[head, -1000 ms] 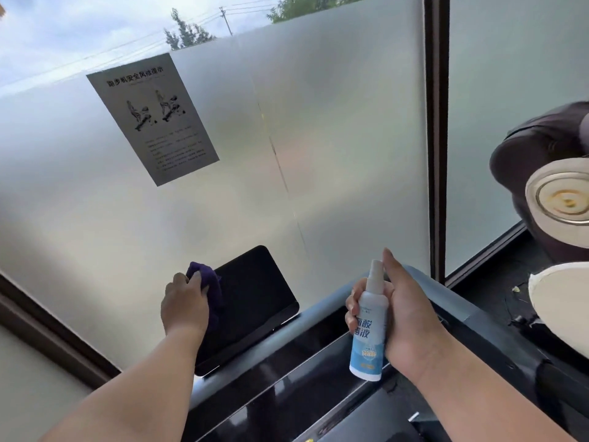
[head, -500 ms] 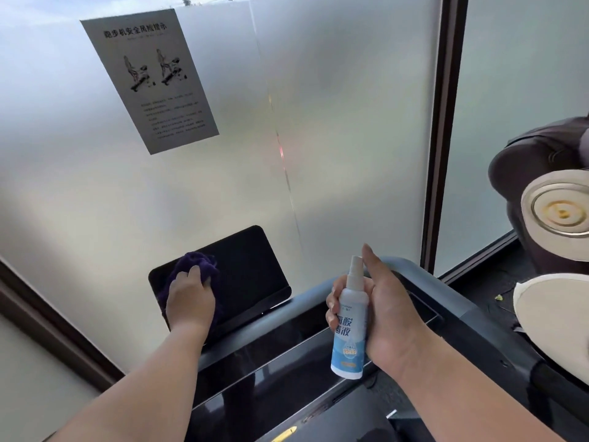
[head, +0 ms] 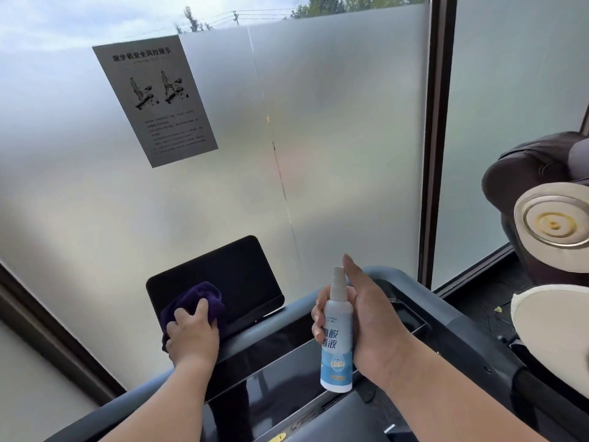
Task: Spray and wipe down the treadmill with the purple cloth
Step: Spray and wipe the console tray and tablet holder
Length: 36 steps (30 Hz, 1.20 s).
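The treadmill's dark console [head: 414,317] fills the lower part of the head view, with a black tilted screen [head: 242,275] at its far left. My left hand [head: 192,333] presses the bunched purple cloth [head: 197,298] against the screen's lower left corner. My right hand [head: 366,323] grips a white and blue spray bottle [head: 337,336] upright above the glossy console panel [head: 280,374], thumb raised beside the nozzle.
Frosted window glass [head: 334,154] stands right behind the console, with a safety notice [head: 156,100] stuck on it and a dark window frame post [head: 436,138] to the right. A brown massage chair with cream round pads [head: 554,228] sits at the far right.
My left hand has slid the cloth down and left across the screen, from its upper left edge to its lower left corner. The bottle stays upright in my right hand.
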{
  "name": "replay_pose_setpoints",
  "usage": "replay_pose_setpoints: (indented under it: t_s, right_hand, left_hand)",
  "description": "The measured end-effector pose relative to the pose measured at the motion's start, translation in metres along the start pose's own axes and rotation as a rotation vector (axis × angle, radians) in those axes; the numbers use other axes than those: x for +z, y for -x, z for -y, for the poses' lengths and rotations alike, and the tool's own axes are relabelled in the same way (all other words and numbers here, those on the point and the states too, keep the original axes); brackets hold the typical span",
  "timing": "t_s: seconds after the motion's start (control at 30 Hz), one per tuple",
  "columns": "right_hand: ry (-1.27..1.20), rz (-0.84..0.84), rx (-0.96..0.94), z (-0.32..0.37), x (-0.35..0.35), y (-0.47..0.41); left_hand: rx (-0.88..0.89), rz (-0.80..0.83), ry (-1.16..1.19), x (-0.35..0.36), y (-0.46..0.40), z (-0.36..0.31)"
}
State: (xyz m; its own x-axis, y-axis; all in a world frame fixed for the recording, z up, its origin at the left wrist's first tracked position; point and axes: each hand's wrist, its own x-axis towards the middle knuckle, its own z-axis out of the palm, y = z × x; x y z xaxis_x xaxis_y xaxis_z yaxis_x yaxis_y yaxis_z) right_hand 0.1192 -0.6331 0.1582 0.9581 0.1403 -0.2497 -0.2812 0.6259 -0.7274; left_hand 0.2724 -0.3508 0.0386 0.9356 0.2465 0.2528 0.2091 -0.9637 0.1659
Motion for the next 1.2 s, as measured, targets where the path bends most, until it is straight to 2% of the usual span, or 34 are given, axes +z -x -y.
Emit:
replay_pose_setpoints:
  t_s: [0.07, 0.13, 0.4, 0.47, 0.57, 0.73, 0.83, 0.93, 1.2]
  right_hand:
    - [0.001, -0.015, -0.003, 0.005, -0.002, 0.002]
    - [0.0, -0.025, -0.002, 0.008, -0.002, 0.005]
    - [0.022, -0.017, -0.03, 0.012, 0.001, 0.006]
    - [0.031, -0.028, -0.019, 0.009, 0.0, 0.006]
    - [0.037, -0.036, 0.001, 0.004, -0.002, 0.006]
    - [0.014, -0.005, 0.005, -0.003, 0.001, 0.009]
    - [0.019, -0.03, 0.028, -0.012, 0.001, 0.007]
    - [0.038, -0.036, 0.052, -0.022, 0.006, 0.004]
    - [0.09, 0.003, 0.048, -0.021, 0.025, 0.002]
  left_hand:
    - [0.052, 0.047, 0.028, -0.009, -0.011, 0.001]
    - [0.109, 0.027, 0.041, -0.023, -0.023, 0.006]
    - [0.178, -0.285, 0.119, -0.1, -0.08, 0.013]
    - [0.238, -0.265, 0.012, -0.098, -0.082, 0.015]
    - [0.29, -0.15, -0.211, -0.067, -0.069, 0.028]
    - [0.166, -0.107, -0.076, -0.011, -0.04, 0.034]
    - [0.228, -0.146, -0.023, 0.011, -0.025, 0.037]
    - [0.256, -0.101, -0.038, 0.023, -0.005, 0.04]
    - [0.224, -0.01, -0.097, -0.031, -0.022, 0.024]
